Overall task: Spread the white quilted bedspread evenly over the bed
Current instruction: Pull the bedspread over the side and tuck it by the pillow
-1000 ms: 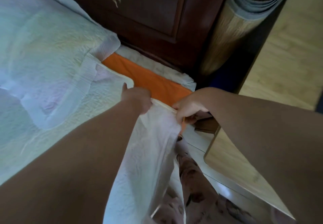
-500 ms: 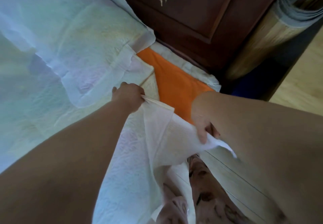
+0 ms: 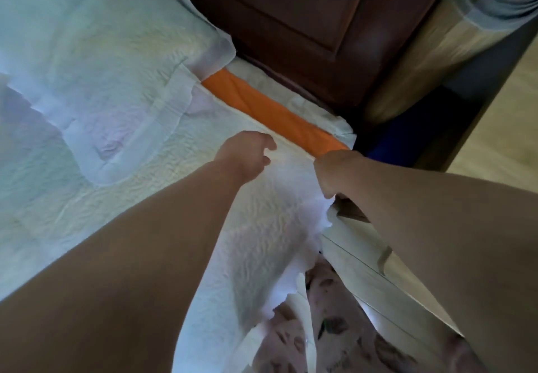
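The white quilted bedspread (image 3: pixel 262 227) lies over the bed, and its scalloped side edge hangs down toward my legs. Its top edge runs along a strip of orange sheet (image 3: pixel 276 113) by the bed's corner. My left hand (image 3: pixel 247 152) rests on the bedspread just below that top edge, fingers loosely curled with a gap between thumb and fingers. At the corner, my right hand (image 3: pixel 327 174) is curled down over the bedspread's side edge and grips it; its fingertips are hidden. A white pillow (image 3: pixel 102 52) lies on the bedspread at upper left.
A dark wooden cabinet (image 3: pixel 320 23) stands right behind the bed's corner. A rolled bamboo mat (image 3: pixel 436 40) leans beside it at upper right. Pale wooden floor (image 3: pixel 500 116) is on the right. My patterned trouser legs (image 3: pixel 334 329) stand against the bed's side.
The folded-over corner has been pulled flat toward the orange strip. My left hand has loosened from the edge. My right hand slid up to the corner, still holding the side edge.
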Available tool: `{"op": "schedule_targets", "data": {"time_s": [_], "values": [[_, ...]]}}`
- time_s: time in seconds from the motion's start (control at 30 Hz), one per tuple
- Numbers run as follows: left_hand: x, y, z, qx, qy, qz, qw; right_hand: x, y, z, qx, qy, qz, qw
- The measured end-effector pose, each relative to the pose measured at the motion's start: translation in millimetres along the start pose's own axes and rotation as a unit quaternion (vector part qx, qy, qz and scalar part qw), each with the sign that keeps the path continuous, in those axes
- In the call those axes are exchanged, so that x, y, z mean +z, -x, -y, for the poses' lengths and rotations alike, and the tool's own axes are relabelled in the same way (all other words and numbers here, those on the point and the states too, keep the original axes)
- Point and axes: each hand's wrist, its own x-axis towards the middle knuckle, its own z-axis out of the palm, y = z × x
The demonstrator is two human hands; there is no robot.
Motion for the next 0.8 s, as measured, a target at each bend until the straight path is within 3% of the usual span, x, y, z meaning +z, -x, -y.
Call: {"op": "schedule_targets", "data": {"time_s": [0.13, 0.33, 0.53, 0.7, 0.8], "values": [[1.3, -19.5, 22.2, -0.039, -0.037, 0.056, 0.997, 0.9, -26.5, -0.6, -0.008, -0.051, 0.056, 0.997], [19.5, -63.5, 38.0, -0.117, -0.029, 0.056, 0.991, 7.0, -72.8, 1.2, 0.026, -0.160, -0.002, 0.987], [32.8, -109.7, 34.7, -0.120, -0.027, 0.103, 0.987, 16.3, -105.8, 1.7, 0.048, -0.241, -0.008, 0.969], [38.1, -114.2, 13.0, -0.126, 0.025, 0.021, 0.991, 31.5, -112.0, -12.7, 0.091, -0.189, -0.012, 0.978], [47.6, -108.3, 11.8, -0.140, 0.094, 0.021, 0.985, 35.7, -112.1, -11.2, 0.122, -0.200, -0.023, 0.972]]}}
